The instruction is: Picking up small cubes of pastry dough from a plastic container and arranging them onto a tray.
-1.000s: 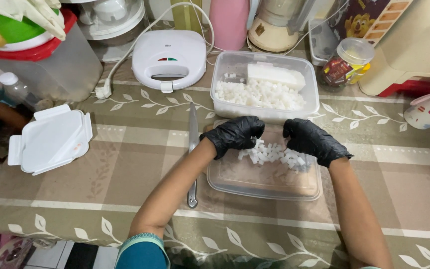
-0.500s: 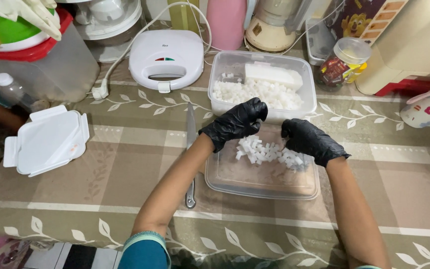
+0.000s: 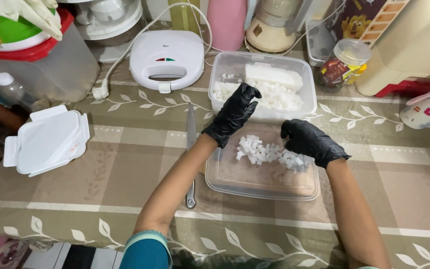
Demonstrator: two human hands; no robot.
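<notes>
Left hand lifts toward the tub of cubes

The gloved left hand [image 3: 235, 113] has risen from the white cubes [image 3: 265, 153] on the clear lid [image 3: 262, 182], fingers pinched together over the container [image 3: 264, 89]; the right hand [image 3: 310, 142] stays curled on the cubes near the tabletop's far edge.

A round clear jar [image 3: 345, 65] with a red-yellow label stands beside a printed brown box [image 3: 359, 20].

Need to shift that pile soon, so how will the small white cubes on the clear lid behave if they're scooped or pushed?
The white cubes lie loose in a scattered heap, so they would probably spread rather than move together. They look wet and glossy, so likely slippery against the gloved right hand. The clear lid under them is flat with a low rim, so hard pushes might send some over the edge.
</notes>
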